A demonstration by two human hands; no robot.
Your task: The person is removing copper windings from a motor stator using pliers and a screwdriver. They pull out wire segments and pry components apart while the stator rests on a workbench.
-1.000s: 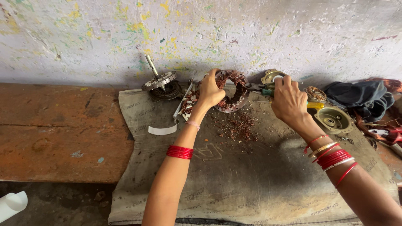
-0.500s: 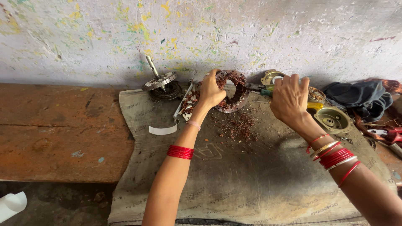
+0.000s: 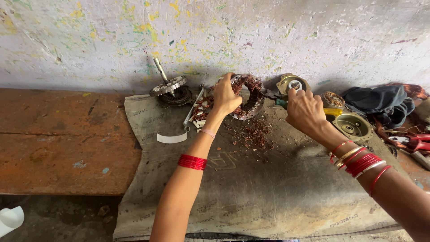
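Note:
My left hand [image 3: 225, 96] grips the rim of a ring-shaped motor stator [image 3: 249, 98] with copper windings, held tilted on its edge against the wall. My right hand [image 3: 305, 110] is closed around the green and yellow handle of a pair of pliers [image 3: 274, 96], whose dark jaws reach into the stator's right side. Loose copper wire scraps [image 3: 253, 132] lie on the grey sack cloth [image 3: 251, 192] just below the stator. Both wrists wear red bangles.
A rotor with a shaft [image 3: 168, 86] stands at the left by the wall, with white slips and a metal rod [image 3: 193, 107] beside it. Round metal motor covers [image 3: 354, 125] and a dark cloth [image 3: 380, 103] lie at the right. A rusty orange slab [image 3: 62, 139] is left.
My right hand has shifted slightly on the pliers handle, fingers lifting and closing again. My left hand keeps its hold on the stator, which has barely moved.

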